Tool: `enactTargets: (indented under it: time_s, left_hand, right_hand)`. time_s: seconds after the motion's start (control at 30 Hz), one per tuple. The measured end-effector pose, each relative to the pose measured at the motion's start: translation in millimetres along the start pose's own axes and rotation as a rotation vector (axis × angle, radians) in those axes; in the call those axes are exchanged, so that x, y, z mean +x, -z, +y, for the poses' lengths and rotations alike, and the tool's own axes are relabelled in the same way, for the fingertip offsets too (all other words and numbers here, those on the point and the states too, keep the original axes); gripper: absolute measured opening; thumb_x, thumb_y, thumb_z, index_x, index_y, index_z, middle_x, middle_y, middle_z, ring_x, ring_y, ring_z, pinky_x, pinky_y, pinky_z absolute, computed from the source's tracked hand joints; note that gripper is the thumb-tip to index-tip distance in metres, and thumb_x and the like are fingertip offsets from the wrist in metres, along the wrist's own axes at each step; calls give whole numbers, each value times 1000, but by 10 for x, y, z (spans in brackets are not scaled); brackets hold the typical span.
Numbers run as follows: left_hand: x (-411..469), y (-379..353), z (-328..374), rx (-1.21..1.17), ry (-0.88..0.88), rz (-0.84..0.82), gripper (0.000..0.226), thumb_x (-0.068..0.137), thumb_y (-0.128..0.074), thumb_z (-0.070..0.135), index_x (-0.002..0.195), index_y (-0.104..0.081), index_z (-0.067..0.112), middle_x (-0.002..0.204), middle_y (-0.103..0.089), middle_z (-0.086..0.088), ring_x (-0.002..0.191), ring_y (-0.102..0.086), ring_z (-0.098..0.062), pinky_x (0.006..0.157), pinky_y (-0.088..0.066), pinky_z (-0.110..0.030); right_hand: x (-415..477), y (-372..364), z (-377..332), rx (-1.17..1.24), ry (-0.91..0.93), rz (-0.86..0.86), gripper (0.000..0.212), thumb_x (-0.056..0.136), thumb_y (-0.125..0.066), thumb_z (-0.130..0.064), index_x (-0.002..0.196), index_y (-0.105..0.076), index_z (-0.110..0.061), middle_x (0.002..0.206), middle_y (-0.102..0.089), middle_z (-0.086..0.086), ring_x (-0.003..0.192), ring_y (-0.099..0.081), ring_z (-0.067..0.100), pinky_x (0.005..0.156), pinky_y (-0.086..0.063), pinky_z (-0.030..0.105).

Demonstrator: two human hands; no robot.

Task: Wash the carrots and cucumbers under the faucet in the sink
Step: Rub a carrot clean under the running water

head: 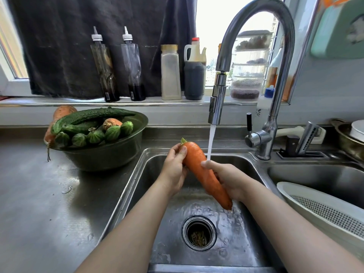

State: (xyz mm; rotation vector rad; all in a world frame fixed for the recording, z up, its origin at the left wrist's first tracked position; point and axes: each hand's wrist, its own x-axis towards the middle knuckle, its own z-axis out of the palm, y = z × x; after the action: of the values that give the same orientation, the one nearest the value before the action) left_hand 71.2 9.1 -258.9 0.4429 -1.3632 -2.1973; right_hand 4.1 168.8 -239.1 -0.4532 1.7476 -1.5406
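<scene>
A large orange carrot (202, 172) is held slanted over the steel sink (137, 174), its green-stubbed top up and left, its tip down and right. My left hand (174, 170) grips the thick top end. My right hand (226, 178) wraps around the lower half. The chrome faucet (216, 107) runs a thin stream of water (210, 142) that lands on my right thumb beside the carrot. On the counter to the left, a dark green bowl (110, 154) holds several cucumbers (92, 117) and more carrots (112, 123).
A drain strainer (199, 232) sits in the wet sink floor. A white colander (323, 209) lies in the second basin at right. Bottles and jars (170, 71) line the windowsill. The faucet handle (249, 123) and a knife holder (303, 142) stand behind the sink.
</scene>
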Motion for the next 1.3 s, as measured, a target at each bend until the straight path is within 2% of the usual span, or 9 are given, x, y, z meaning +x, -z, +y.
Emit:
enactTargets:
  time_s: [0.13, 0.27, 0.4, 0.5, 0.67, 0.87, 1.0, 1.2, 1.3]
  left_hand:
    - [4, 6, 8, 14, -1, -7, 44, 104, -55, 30, 145, -44, 20, 142, -53, -18, 126, -58, -35, 102, -54, -52]
    - [0, 13, 3, 81, -10, -18, 42, 100, -62, 29, 139, -47, 21, 142, -55, -15, 126, -59, -34, 104, -52, -56]
    - [-19, 44, 18, 110, -28, -21, 53, 93, -67, 31, 141, -46, 20, 143, -55, -12, 126, -58, -32, 99, -56, -52]
    - [-11, 42, 35, 20, -9, 5, 46, 99, -62, 27, 142, -47, 17, 142, -55, -19, 124, -59, -32, 92, -58, -49]
    - [-42, 15, 79, -205, 51, 6, 36, 109, -44, 22, 144, -50, 12, 135, -60, -22, 115, -65, -32, 85, -57, -45]
    - [-120, 21, 121, -8, 124, -85, 53, 99, -56, 48, 140, -56, 14, 125, -68, -15, 107, -70, -25, 86, -57, -39]
    - [-102, 13, 69, 119, 64, -131, 38, 101, -60, 20, 138, -52, 21, 137, -61, -13, 122, -64, -27, 89, -57, -34]
    - [-58, 58, 22, 169, 42, -102, 52, 99, -62, 29, 149, -50, 19, 140, -60, -17, 127, -59, -33, 108, -49, -48]
    - [-69, 67, 36, 163, 40, -111, 54, 98, -62, 29, 150, -47, 20, 140, -59, -14, 127, -59, -31, 110, -48, -49]
  right_hand:
    - [-20, 32, -15, -25, 6, -16, 37, 90, -67, -23, 119, -64, 0, 100, -72, 21, 80, -69, 31, 67, -56, 37]
    - [-11, -19, 26, -74, 104, 56, 51, 85, -78, -48, 110, -72, -3, 91, -77, 20, 71, -71, 27, 60, -55, 35]
    - [8, -14, 39, -144, 105, 42, 53, 95, -63, -57, 116, -69, -9, 93, -78, 17, 75, -73, 28, 61, -57, 36]
    - [-16, 67, -1, -71, 60, -101, 38, 106, -50, -40, 125, -66, -11, 106, -77, 16, 89, -72, 29, 69, -59, 39]
    - [-39, 123, -2, 109, 39, -343, 46, 93, -68, -19, 136, -60, -7, 120, -69, 21, 102, -71, 34, 79, -58, 40]
    - [-60, -156, 0, -66, 73, -168, 51, 102, -53, -52, 124, -60, -6, 96, -72, 15, 72, -67, 26, 75, -57, 40]
    - [-42, -90, 37, -71, 17, -49, 72, 96, -48, -69, 120, -62, -2, 84, -72, 16, 62, -65, 29, 60, -55, 39]
    - [-125, 31, -11, 54, -5, -237, 39, 106, -53, -29, 136, -55, -4, 105, -69, 22, 86, -72, 30, 70, -60, 43]
    - [-124, -16, -9, 37, 25, -168, 34, 106, -53, -28, 131, -58, -6, 106, -70, 20, 80, -71, 27, 66, -60, 40]
